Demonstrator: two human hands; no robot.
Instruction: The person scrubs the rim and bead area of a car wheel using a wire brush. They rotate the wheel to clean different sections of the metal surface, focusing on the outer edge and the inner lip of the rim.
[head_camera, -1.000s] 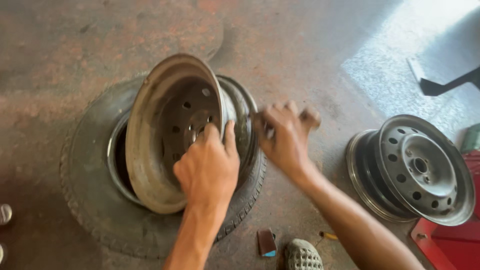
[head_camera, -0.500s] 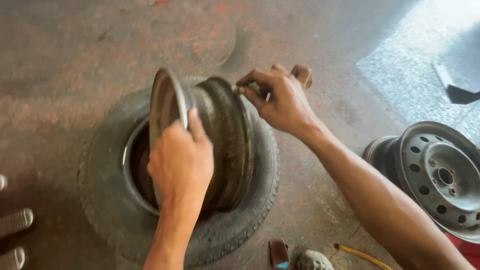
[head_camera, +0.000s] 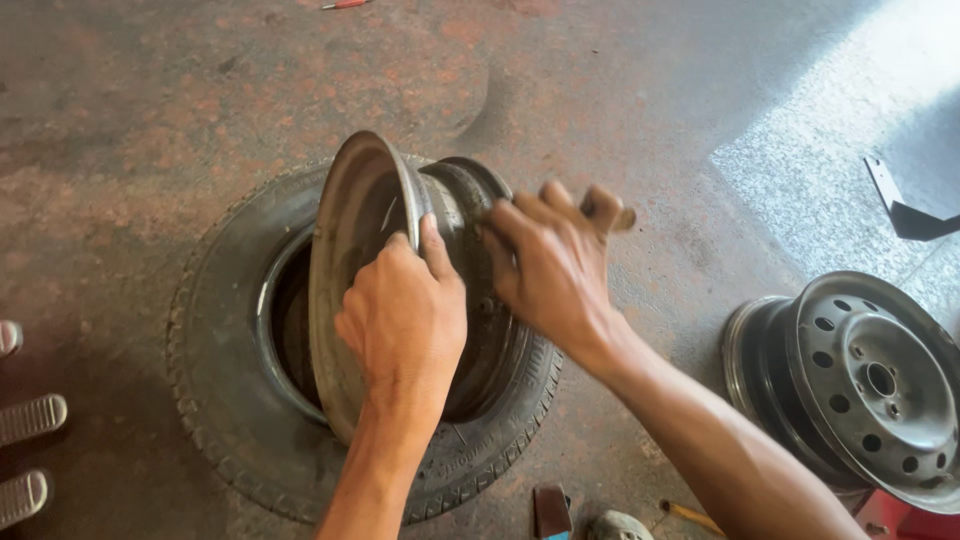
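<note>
Steel rim (head_camera: 370, 250) stands on edge, tilted, its lower part seated inside the opening of the black tyre (head_camera: 230, 400), which lies flat on the stained concrete floor (head_camera: 150, 120). Left hand (head_camera: 405, 320) wraps the rim's near flange, fingers closed over the edge. Right hand (head_camera: 555, 270) lies across the rim's barrel on the far side from the tyre's open bore; fingers curled, blurred, so cannot tell whether it clamps. Judgement: rim partly clear of the tyre, not free yet; lower edge remains inside. Second rim (head_camera: 870, 385) stands well apart, right of the tyre.
</note>
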